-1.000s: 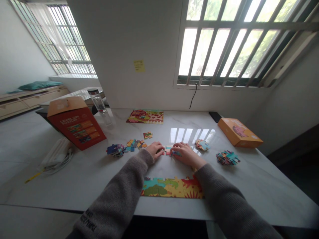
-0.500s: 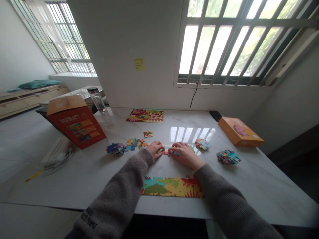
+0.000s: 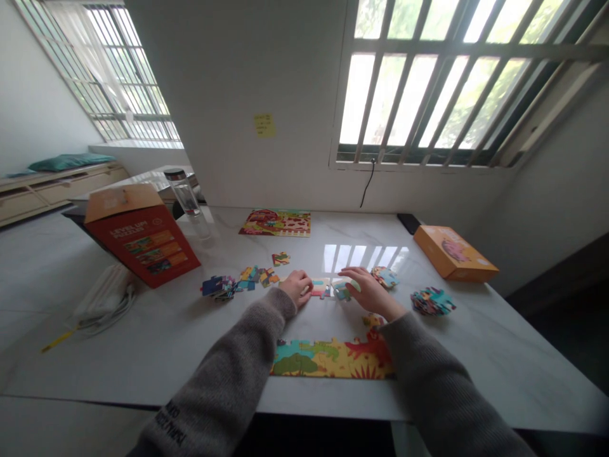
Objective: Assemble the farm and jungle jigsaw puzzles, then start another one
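In the head view, a short row of joined puzzle pieces (image 3: 322, 289) lies on the white table between my hands. My left hand (image 3: 297, 289) curls its fingers down onto the row's left end, hiding that part. My right hand (image 3: 368, 292) hovers at the right end, thumb and fingers spread apart around a pale blue-green puzzle piece (image 3: 341, 290), which appears to lie on the table. Nearer to me is a larger assembled puzzle strip (image 3: 328, 358) with a tree and dinosaurs. Part of its right end is hidden by my right sleeve.
Loose pieces (image 3: 257, 277) and a dark stack (image 3: 219, 287) lie left. Two more piles, one pale (image 3: 384, 277) and one teal (image 3: 432, 301), are right. Behind stand a red box (image 3: 152, 244), glass bottle (image 3: 185, 193), farm picture puzzle (image 3: 276, 223) and orange box (image 3: 454, 252).
My right hand has shifted right and its fingers have spread, uncovering more of the row and the blue-green piece. My left hand stays at the left end. The view has shifted slightly.
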Available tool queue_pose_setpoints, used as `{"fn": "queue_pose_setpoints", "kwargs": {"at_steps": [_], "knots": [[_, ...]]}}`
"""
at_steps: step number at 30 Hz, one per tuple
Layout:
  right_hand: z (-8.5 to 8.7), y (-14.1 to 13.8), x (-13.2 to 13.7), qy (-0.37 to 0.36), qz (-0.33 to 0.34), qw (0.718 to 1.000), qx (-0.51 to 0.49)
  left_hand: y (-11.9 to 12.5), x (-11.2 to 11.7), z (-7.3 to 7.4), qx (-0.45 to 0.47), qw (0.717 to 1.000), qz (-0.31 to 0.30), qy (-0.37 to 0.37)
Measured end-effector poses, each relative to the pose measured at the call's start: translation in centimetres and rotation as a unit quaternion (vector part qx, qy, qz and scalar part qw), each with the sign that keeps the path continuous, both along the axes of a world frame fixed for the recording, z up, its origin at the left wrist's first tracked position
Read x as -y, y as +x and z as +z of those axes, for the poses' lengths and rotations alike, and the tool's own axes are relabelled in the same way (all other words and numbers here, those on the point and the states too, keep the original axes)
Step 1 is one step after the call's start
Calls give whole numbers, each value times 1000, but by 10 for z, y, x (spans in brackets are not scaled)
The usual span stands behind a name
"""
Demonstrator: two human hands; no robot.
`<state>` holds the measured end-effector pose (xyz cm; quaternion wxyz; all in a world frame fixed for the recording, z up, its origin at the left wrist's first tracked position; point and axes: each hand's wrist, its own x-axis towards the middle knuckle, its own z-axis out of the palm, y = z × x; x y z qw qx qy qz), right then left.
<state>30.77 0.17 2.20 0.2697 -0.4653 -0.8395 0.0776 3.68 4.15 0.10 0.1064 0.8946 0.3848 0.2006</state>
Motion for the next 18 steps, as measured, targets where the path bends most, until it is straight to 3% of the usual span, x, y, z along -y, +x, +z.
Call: {"fn": "queue_pose_setpoints", "kwargs": {"at_steps": [7,12,18], "knots": [[-2,8,9,-77,-35,988,130,-3,-3,-1,10,1000,-19,3],[0,-4,12,-73,-84,982,153,-4,-5,-3,6,1000,-29,2],[6,-9,18,-76,-93,980,157,-5,-3,0,6,1000,-28,5]]}}
